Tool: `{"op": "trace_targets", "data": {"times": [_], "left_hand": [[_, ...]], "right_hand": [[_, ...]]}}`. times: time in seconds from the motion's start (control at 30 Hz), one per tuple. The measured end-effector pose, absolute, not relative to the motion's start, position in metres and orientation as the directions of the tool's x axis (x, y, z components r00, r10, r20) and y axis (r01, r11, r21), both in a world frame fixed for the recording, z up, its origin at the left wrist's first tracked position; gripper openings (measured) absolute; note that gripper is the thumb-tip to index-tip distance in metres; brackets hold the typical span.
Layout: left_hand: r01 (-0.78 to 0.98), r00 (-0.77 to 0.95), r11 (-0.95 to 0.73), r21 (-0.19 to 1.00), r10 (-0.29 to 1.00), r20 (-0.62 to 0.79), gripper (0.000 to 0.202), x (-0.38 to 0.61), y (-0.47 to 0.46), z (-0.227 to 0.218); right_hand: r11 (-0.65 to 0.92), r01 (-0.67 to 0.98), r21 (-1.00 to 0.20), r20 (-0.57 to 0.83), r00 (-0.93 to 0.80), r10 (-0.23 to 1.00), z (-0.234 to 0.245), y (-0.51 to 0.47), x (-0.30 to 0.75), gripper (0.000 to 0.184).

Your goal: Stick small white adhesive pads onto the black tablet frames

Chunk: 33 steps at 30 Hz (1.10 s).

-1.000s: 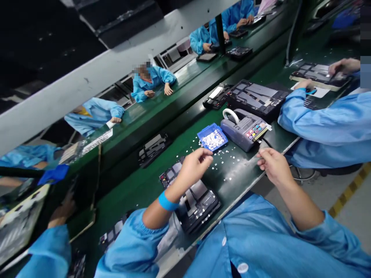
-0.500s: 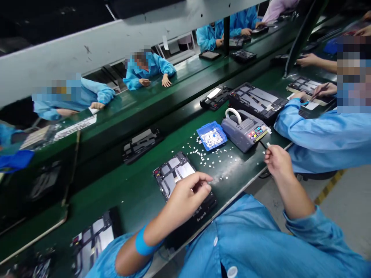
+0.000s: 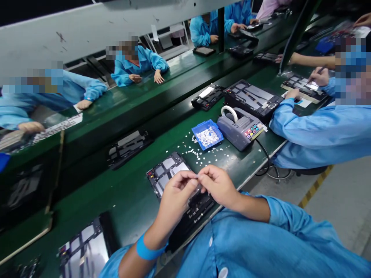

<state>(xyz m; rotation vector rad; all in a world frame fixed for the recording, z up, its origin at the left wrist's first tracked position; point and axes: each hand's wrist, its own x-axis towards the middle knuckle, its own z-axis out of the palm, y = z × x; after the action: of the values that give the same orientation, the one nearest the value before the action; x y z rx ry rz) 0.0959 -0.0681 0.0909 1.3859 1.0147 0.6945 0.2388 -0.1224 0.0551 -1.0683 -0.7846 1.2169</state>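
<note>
Both hands meet above the near end of a tablet-like device (image 3: 167, 166), whose batteries and inner parts are exposed. My right hand (image 3: 222, 187) pinches a small pale piece of tape (image 3: 197, 176) between thumb and fingers. Closed in a pinch as well, my left hand (image 3: 175, 197) has its fingertips at the tape's other end. The fingers cover most of the tape and the device's near part. Beyond the right hand stands a grey tape dispenser (image 3: 239, 129) with a white roll on top. Next to it is a blue tray (image 3: 194, 133) of small white pieces.
Small white bits (image 3: 199, 154) lie scattered around the tray. More opened devices are on the green bench (image 3: 130, 200): one at lower left (image 3: 84, 247), a stack (image 3: 252, 98) behind the dispenser. A co-worker's sleeve (image 3: 315, 127) is close on the right; others sit opposite.
My right hand has come left from near the dispenser with the tape, to my left hand. The left hand's fingers have closed to a pinch. The view has shifted slightly.
</note>
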Motion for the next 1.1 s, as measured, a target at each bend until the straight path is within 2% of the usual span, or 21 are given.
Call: {"op": "trace_targets", "data": {"times": [0.33, 0.4, 0.47, 0.5, 0.57, 0.6, 0.67, 0.77, 0.87, 1.03, 1.1], "left_hand": [[0.248, 0.449, 0.013, 0.969, 0.885, -0.127, 0.026, 0.086, -0.063, 0.084], [0.246, 0.412, 0.026, 0.969, 0.902, -0.128, 0.027, 0.079, -0.061, 0.080], [0.232, 0.368, 0.047, 0.972, 0.921, -0.132, 0.029, 0.071, -0.059, 0.079], [0.223, 0.345, 0.057, 0.973, 0.929, -0.134, 0.030, 0.066, -0.058, 0.080], [0.194, 0.304, 0.083, 0.978, 0.942, -0.140, 0.032, 0.060, -0.057, 0.084], [0.173, 0.283, 0.096, 0.980, 0.949, -0.143, 0.034, 0.057, -0.056, 0.086], [0.131, 0.243, 0.114, 0.985, 0.959, -0.143, 0.036, 0.055, -0.056, 0.092], [0.096, 0.213, 0.122, 0.988, 0.967, -0.140, 0.038, 0.053, -0.057, 0.099], [0.093, 0.202, 0.125, 0.988, 0.969, -0.142, 0.039, 0.050, -0.058, 0.101], [0.100, 0.192, 0.136, 0.986, 0.970, -0.153, 0.037, 0.044, -0.057, 0.099], [0.100, 0.187, 0.130, 0.986, 0.971, -0.147, 0.036, 0.042, -0.055, 0.099]], "right_hand": [[-0.016, -0.240, -0.971, -0.054, 0.150, 0.987, 0.037, -0.137, 0.242, 0.015], [-0.001, -0.124, -0.992, -0.024, 0.184, 0.983, 0.033, -0.143, 0.256, 0.014], [0.081, 0.121, -0.989, 0.113, 0.279, 0.954, 0.031, -0.150, 0.284, 0.014], [0.133, 0.279, -0.951, 0.224, 0.329, 0.917, 0.031, -0.152, 0.304, 0.015], [0.177, 0.573, -0.800, 0.456, 0.389, 0.801, 0.031, -0.154, 0.352, 0.020], [0.139, 0.682, -0.718, 0.530, 0.407, 0.744, 0.031, -0.154, 0.378, 0.025], [-0.024, 0.821, -0.570, 0.592, 0.430, 0.682, 0.028, -0.149, 0.429, 0.034], [-0.232, 0.897, -0.375, 0.569, 0.421, 0.706, 0.020, -0.139, 0.480, 0.043], [-0.279, 0.924, -0.261, 0.539, 0.379, 0.752, 0.009, -0.133, 0.496, 0.048], [-0.299, 0.935, -0.192, 0.500, 0.355, 0.790, 0.009, -0.136, 0.494, 0.052], [-0.272, 0.939, -0.209, 0.493, 0.342, 0.800, 0.017, -0.140, 0.497, 0.053]]}}
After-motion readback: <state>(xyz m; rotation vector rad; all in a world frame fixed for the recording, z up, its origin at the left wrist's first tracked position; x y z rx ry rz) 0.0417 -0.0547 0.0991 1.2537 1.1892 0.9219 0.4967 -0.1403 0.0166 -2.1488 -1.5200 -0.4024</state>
